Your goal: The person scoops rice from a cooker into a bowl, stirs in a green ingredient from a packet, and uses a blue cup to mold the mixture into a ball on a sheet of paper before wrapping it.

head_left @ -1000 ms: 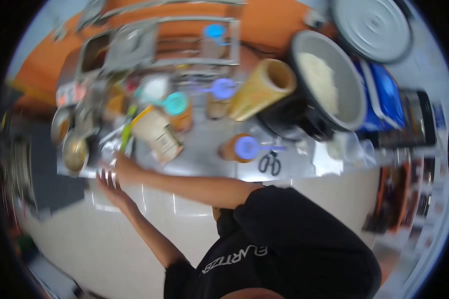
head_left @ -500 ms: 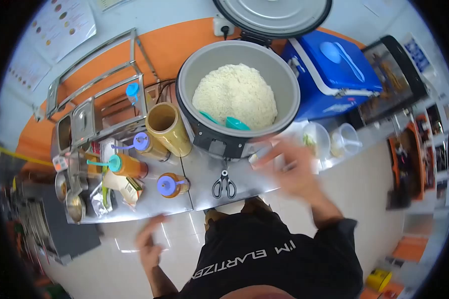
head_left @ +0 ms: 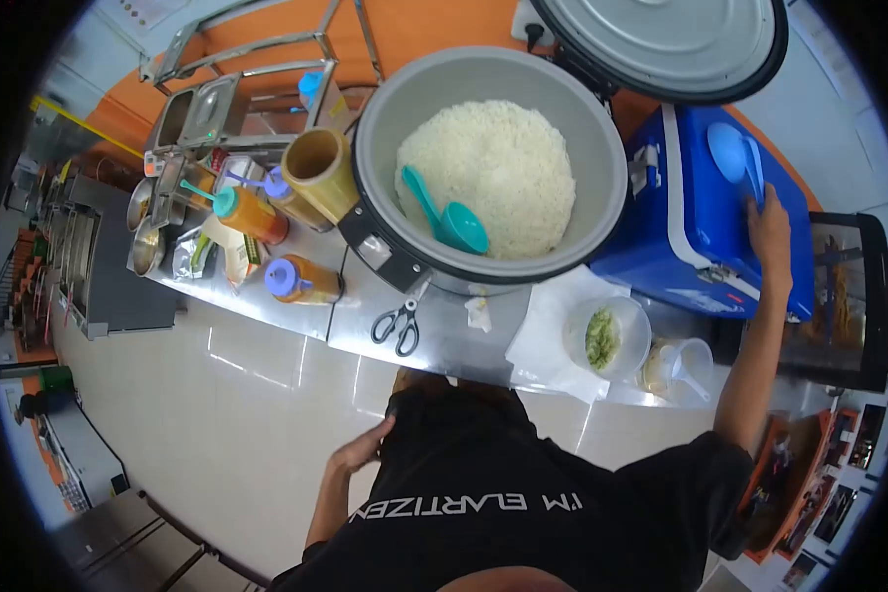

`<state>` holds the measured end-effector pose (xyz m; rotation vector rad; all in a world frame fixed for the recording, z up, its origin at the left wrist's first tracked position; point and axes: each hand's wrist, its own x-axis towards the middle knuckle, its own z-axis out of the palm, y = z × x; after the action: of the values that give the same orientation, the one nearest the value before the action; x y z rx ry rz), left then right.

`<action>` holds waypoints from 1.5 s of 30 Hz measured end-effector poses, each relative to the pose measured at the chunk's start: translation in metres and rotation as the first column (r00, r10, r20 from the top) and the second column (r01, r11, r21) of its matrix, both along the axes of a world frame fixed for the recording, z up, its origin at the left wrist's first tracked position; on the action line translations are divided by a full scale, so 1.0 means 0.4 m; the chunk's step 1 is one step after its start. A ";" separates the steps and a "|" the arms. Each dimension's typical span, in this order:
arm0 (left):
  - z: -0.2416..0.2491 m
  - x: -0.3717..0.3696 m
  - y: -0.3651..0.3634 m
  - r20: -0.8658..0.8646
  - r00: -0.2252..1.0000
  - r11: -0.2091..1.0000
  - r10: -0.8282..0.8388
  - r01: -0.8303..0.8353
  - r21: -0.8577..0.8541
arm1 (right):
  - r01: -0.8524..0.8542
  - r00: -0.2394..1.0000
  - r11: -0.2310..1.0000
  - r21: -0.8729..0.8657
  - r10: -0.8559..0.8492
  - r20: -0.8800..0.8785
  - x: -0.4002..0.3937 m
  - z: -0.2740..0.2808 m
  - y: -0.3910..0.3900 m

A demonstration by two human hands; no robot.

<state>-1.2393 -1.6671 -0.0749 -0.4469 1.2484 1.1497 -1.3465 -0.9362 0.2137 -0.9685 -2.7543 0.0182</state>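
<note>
My right hand (head_left: 770, 229) reaches over the blue cooler box (head_left: 686, 266), its fingers closed round the handle end of a light blue ladle (head_left: 727, 151) lying on the lid. Down by my side, my left hand (head_left: 362, 449) is near my black shirt with fingers stretched out and holds nothing. A large rice cooker (head_left: 365, 158) stands open, with a mound of white rice (head_left: 508, 168) inside. Against the rice rests a teal ladle (head_left: 462, 229), its handle leaning toward the pot's left wall.
Right of centre stand a tub of chopped greens (head_left: 604, 337) and a tub with a spoon (head_left: 676, 370). Black-handled scissors (head_left: 397, 326) lie at the counter's front. Several sauce bottles (head_left: 257, 212) and a bamboo-like cylinder (head_left: 321, 178) are left of the cooker.
My right hand has moved from above the counter out to the right, onto the blue ladle's handle. My left hand has come closer to my body. The view has shifted.
</note>
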 end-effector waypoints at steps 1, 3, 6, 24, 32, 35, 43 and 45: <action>0.060 -0.030 0.018 0.025 1.000 1.000 -0.015 0.015 -0.008 | -0.044 0.999 0.996 0.075 0.046 -0.028 0.000 -0.020 0.026; 0.166 -0.099 0.062 -0.294 0.948 0.971 -0.124 0.177 0.159 | -0.075 0.996 0.985 0.153 0.082 -0.038 0.001 -0.043 0.071; 0.202 -0.148 0.130 -0.249 0.966 0.873 -0.075 0.184 0.451 | -0.040 0.997 0.975 0.220 0.053 -0.054 0.020 -0.007 0.053; 0.078 -0.307 0.571 -0.767 0.562 0.646 -0.310 0.716 0.264 | -0.216 0.663 0.178 -0.960 -0.695 -0.278 0.503 -0.077 -0.536; 0.005 -0.204 0.849 -0.770 0.629 0.771 -0.102 0.539 0.338 | -0.147 0.729 0.009 -0.989 -0.675 -0.114 0.585 -0.202 -0.521; -0.058 -0.187 0.946 -0.677 0.723 0.814 0.141 0.304 0.495 | 0.111 0.896 0.298 -0.948 -0.443 -0.034 0.612 -0.329 -0.434; -0.073 -0.096 1.145 -0.757 0.577 0.902 0.305 0.079 0.424 | -0.090 0.882 0.828 -0.554 0.324 0.342 0.433 -0.603 -0.357; -0.071 -0.099 1.172 -0.730 0.572 0.889 0.373 0.003 0.457 | -0.173 0.834 0.783 -0.598 0.439 0.334 0.422 -0.605 -0.325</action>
<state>-1.2789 -1.1984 -0.1032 0.3543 1.6861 1.8800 -1.1776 -1.0661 -0.0282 -0.6497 -3.4240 0.7785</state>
